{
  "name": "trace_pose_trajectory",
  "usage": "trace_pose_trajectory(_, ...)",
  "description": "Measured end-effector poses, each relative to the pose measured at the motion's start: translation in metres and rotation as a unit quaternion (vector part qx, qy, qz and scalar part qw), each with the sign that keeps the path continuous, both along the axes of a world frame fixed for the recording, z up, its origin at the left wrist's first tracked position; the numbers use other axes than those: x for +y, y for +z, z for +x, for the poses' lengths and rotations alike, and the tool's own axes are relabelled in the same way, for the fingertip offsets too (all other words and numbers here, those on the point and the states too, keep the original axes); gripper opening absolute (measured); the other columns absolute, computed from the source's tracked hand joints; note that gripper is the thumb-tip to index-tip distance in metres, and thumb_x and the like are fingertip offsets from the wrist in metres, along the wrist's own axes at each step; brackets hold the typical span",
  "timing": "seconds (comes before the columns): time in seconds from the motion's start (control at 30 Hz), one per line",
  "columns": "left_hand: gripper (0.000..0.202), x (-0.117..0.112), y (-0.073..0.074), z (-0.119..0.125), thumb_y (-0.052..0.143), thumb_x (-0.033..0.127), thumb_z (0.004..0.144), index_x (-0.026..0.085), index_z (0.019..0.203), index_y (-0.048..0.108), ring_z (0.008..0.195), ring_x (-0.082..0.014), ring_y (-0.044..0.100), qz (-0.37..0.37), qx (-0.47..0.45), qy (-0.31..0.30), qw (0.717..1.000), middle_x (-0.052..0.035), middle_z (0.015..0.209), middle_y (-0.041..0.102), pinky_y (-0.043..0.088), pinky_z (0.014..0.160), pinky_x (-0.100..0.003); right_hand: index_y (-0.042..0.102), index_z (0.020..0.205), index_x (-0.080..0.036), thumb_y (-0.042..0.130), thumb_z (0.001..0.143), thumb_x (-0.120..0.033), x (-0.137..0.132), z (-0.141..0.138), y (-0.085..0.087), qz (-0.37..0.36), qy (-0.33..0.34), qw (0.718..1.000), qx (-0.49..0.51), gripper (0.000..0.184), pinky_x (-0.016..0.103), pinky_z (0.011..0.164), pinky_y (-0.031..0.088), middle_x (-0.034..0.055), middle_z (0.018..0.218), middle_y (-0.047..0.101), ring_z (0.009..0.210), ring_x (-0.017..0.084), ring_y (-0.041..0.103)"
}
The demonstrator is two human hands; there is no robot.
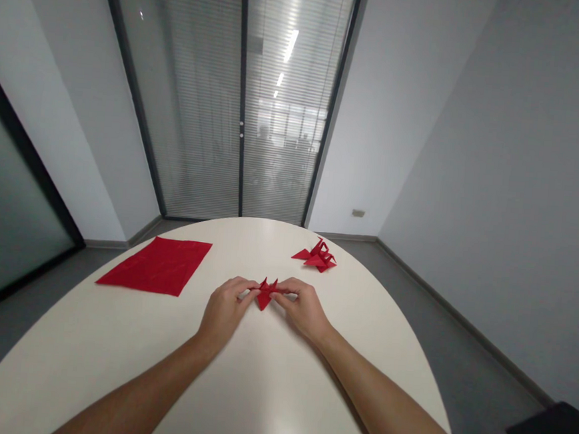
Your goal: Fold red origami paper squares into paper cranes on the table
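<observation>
Fingers on paper fold, sheet nearby

small red folded paper, mid-table

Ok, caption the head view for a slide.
Left hand and right hand pinch a folded red paper on a white table, beside a red sheet and folded figures.
</observation>
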State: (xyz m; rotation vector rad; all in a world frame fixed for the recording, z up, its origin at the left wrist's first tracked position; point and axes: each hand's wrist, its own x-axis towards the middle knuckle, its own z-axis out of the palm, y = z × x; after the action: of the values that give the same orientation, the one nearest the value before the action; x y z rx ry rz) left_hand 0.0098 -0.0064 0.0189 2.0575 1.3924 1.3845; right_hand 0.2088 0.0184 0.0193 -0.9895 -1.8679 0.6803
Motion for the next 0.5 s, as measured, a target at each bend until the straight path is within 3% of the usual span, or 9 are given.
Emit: trace_pose_trajectory(0.5,0.015,-0.002,0.0002,0.001,0.058,0.029,0.092,0.023,0.091,0.072,0.087,-0.0199,0.065,0.008,0.025,-0.001,1.0,-0.0038,0.093,0.068,0.052,0.072,-0.028,0.077,0.091,-0.022,0.068,0.089,-0.029,-0.001,0.0019,0.0005,0.01,0.004,1.0,-0.003,0.011,0.033,0.08,0.05,0.0053,0.09,0.073,0.086,0.02,0.067)
